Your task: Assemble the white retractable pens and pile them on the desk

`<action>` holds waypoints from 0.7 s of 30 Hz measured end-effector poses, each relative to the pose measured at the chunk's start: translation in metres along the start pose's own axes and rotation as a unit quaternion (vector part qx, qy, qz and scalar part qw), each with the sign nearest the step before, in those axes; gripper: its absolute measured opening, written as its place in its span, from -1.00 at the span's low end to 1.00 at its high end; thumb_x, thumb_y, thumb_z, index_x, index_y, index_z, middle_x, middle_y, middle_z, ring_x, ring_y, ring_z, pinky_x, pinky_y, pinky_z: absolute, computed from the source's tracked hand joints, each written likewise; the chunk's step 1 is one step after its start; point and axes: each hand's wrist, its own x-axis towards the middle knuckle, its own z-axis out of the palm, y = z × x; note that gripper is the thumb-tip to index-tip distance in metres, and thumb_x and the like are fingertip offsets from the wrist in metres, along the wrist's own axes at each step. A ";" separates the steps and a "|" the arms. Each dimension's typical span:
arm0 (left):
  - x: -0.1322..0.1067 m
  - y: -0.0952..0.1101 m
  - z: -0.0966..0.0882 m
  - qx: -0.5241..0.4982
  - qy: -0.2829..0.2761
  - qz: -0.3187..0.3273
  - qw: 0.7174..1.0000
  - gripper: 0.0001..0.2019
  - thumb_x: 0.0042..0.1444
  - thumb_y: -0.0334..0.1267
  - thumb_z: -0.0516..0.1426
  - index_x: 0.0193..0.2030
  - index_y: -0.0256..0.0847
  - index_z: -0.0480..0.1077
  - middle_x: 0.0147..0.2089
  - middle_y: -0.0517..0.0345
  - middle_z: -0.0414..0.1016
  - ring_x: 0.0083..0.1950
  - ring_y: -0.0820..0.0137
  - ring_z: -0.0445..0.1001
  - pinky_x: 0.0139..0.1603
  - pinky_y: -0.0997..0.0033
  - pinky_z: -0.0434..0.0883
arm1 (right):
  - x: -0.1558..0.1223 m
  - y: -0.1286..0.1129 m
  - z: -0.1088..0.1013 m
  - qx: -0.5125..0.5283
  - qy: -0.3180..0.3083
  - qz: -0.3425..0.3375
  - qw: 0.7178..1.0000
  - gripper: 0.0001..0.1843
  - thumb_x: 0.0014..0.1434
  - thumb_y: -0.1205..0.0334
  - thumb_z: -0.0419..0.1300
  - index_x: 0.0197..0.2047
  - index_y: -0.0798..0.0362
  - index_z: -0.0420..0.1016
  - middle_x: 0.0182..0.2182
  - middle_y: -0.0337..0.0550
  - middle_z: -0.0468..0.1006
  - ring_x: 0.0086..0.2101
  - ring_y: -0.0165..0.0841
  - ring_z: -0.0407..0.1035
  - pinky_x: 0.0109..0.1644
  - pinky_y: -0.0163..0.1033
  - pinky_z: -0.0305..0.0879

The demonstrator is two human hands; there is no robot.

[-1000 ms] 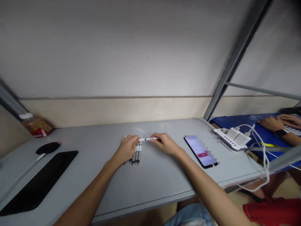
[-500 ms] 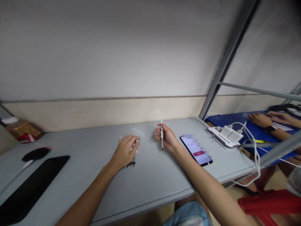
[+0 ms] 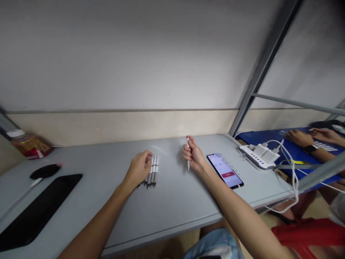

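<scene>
My right hand is closed around a pen, held upright above the desk with its tip down and the thumb on its top end. To the left, several white-and-grey pens lie side by side in a row, tips toward me. My left hand is over the left end of that row, its fingers curled together. It hides part of the leftmost pens, and what its fingertips grip, if anything, is hidden.
A phone with a lit screen lies right of my right arm. Beyond it sit a power strip with cables and a metal post. On the left are a black pad, a black disc with a cable and a bottle. Another person's hands are at far right.
My left hand has shifted slightly left and uncovered more of the pen row. My right hand's fingers have wrapped tighter round the pen, with the thumb now at its top.
</scene>
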 end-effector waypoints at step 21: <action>0.004 -0.013 0.000 -0.090 0.009 -0.058 0.994 -0.87 0.07 -0.38 -0.05 -0.26 -0.15 0.26 -0.48 0.30 0.27 -0.47 0.47 0.29 -0.43 0.48 0.24 | 0.001 -0.003 -0.003 0.004 0.014 -0.009 1.000 -0.69 0.19 0.11 0.17 -0.04 -0.18 0.17 -0.63 -0.47 -0.02 -0.69 -0.56 -0.23 -0.65 -0.45 -0.34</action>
